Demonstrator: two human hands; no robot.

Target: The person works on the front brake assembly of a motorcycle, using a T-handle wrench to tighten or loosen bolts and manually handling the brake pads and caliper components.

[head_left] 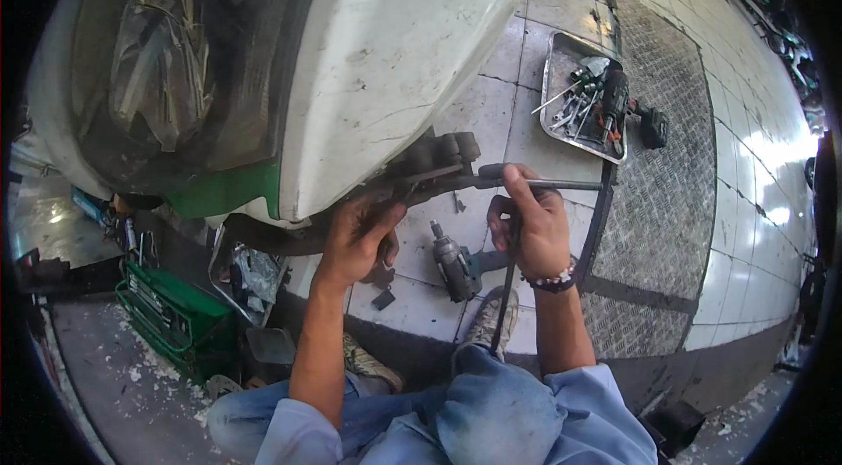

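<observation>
My left hand (358, 241) is curled at a dark metal part (421, 174) under the white and green vehicle body (368, 53); what its fingertips grip is partly hidden. My right hand (533, 228) is closed on a long, thin dark bar (503, 311) that runs down toward my legs. Its upper fingers lie against a horizontal metal rod (574, 185) with a dark sleeve, pointing right from the vehicle's underside. Between my hands, a power tool (452, 263) lies on the white tiles, near a small black piece (383, 299).
A steel tray (555, 60) of wrenches and another power tool (614, 101) sits upper right by a textured metal plate (658, 228). A green toolbox (167, 311) and a second metal tray (254, 281) are lower left. My shoes (481, 320) are below; parked vehicles line the far right edge.
</observation>
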